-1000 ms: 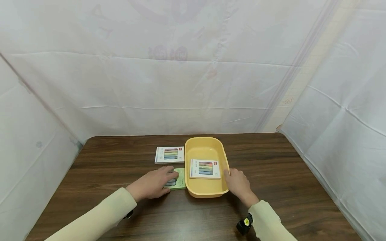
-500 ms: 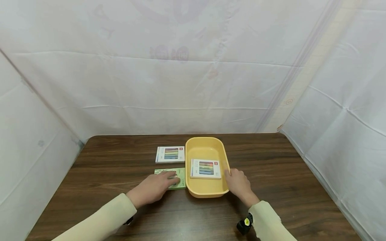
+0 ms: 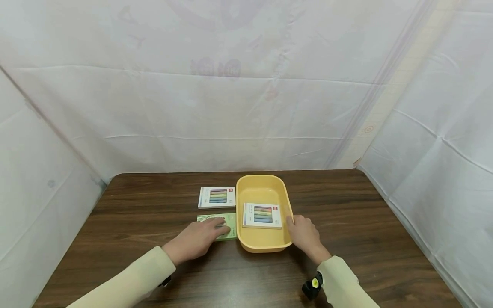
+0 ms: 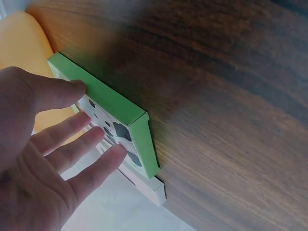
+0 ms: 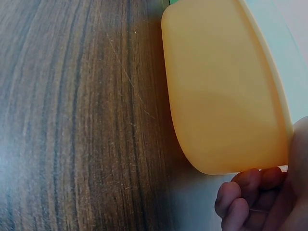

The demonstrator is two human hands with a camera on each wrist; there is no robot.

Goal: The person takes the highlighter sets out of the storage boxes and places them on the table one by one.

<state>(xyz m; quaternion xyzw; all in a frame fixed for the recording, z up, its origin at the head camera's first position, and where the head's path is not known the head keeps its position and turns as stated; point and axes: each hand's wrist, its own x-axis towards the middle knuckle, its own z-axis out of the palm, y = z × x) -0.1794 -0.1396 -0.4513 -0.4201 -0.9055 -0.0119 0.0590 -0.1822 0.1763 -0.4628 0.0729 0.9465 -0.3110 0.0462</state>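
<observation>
On the table, a green flat box with a panda picture (image 4: 114,126) lies against the left side of a yellow plastic bin (image 3: 265,244). My left hand (image 3: 196,241) rests over that box, its fingers mostly straight on the top and the thumb at the near green edge in the left wrist view. My right hand (image 3: 305,235) grips the bin's right rim, thumb inside and the other fingers curled outside. Inside the bin lies a white box with a window of coloured pens (image 3: 262,216). A similar white pen box (image 3: 217,197) sits beyond the green one.
The dark wood-grain table (image 3: 369,239) runs back to a white sheet hung as a wall (image 3: 246,107), with more sheeting at both sides. A black wrist camera (image 3: 313,287) is strapped at the right sleeve.
My left hand's thumb and fingers have drawn in closer over the green box, uncovering its far left corner. The right hand and the bin have stayed in place.
</observation>
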